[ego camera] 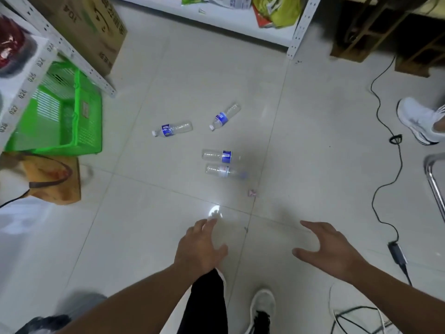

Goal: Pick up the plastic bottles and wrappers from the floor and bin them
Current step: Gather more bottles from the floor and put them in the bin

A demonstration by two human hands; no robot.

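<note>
Reaching forward over the pale tiled floor [301,141], the left hand [199,249] and the right hand [330,249] both hang empty, each grip spread wide with fingers apart and nothing held. Four clear plastic bottles lie on their sides beyond the fingertips, well apart from both hands. Nearest, ahead of and between the two grips, are the bottle with the pale label [225,171] and, just beyond it and nearly parallel, the bottle with the blue band [220,155]. Farther out, a third bottle [173,128] lies ahead and to the left of the left grip, and a fourth bottle [225,116] lies tilted, its cap pointing back toward the hands. A small crumpled wrapper [252,192] sits on the floor ahead of the gap between the grips, closer than any bottle. Far left of the left grip stands a green basket [79,116] under a white shelf frame [79,56].
</note>
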